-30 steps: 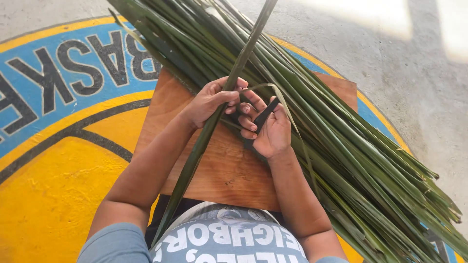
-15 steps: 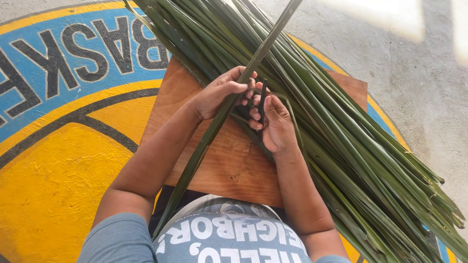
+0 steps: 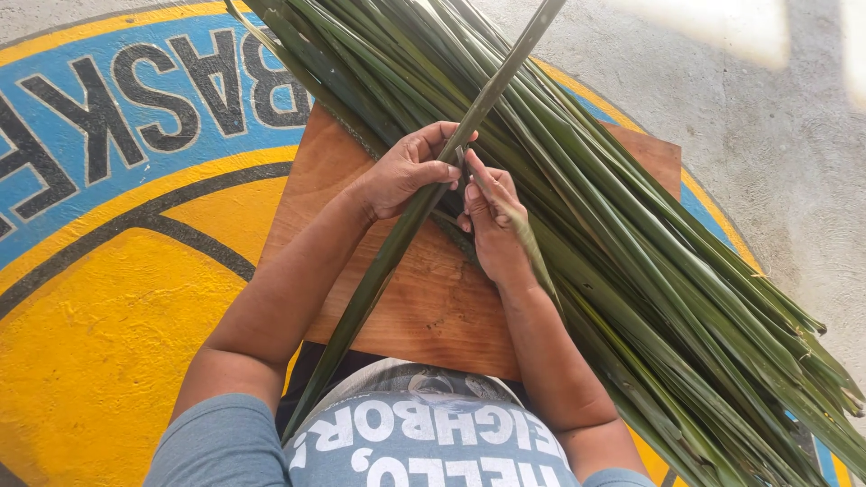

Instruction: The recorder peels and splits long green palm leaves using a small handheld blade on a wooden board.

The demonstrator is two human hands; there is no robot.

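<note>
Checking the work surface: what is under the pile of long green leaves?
A brown wooden board lies under the green leaves, on painted concrete floor. The board's far part is covered by leaves.

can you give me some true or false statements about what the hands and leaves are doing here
1. The left hand grips a long green leaf. True.
2. That leaf lies parallel to the pile of leaves. False: it crosses the pile at an angle.
3. A wooden board lies under the hands. True.
4. The right hand rests flat on the painted floor. False: it is over the board, at the leaf beside the left hand.
5. The leaf pile is brown and dry. False: it is green.
</note>
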